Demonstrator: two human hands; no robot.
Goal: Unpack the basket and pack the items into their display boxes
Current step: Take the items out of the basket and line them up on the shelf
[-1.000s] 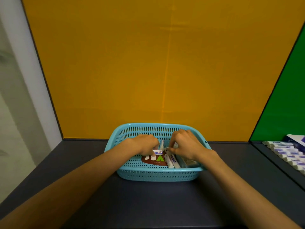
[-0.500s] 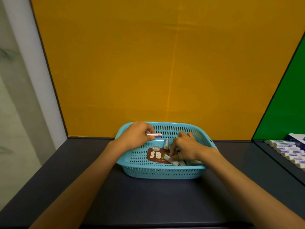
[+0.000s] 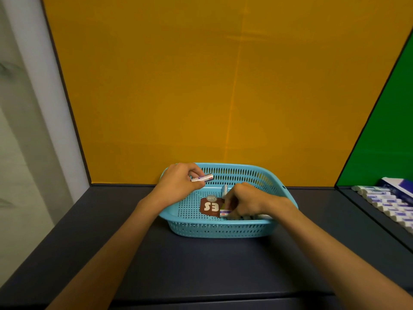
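Observation:
A light blue perforated basket point(image 3: 223, 229) stands on the dark table against the yellow back wall. My left hand point(image 3: 178, 183) is raised over the basket's left rim and pinches a small white tube point(image 3: 203, 177) with purple print. My right hand point(image 3: 244, 203) is down inside the basket, its fingers curled round another white tube point(image 3: 224, 213). A brown packet point(image 3: 210, 206) with white letters lies flat on the basket floor. One more white tube point(image 3: 224, 190) lies behind my right hand. Further items under that hand are hidden.
At the far right, a display box point(image 3: 397, 186) holds a row of several white and purple tubes point(image 3: 386, 203) on a side shelf beside the green wall. The dark table point(image 3: 201, 269) stretches in front of the basket.
My left hand has lifted a white tube up out of the basket toward its left rim. My right hand has gone lower into the basket and closed on another tube.

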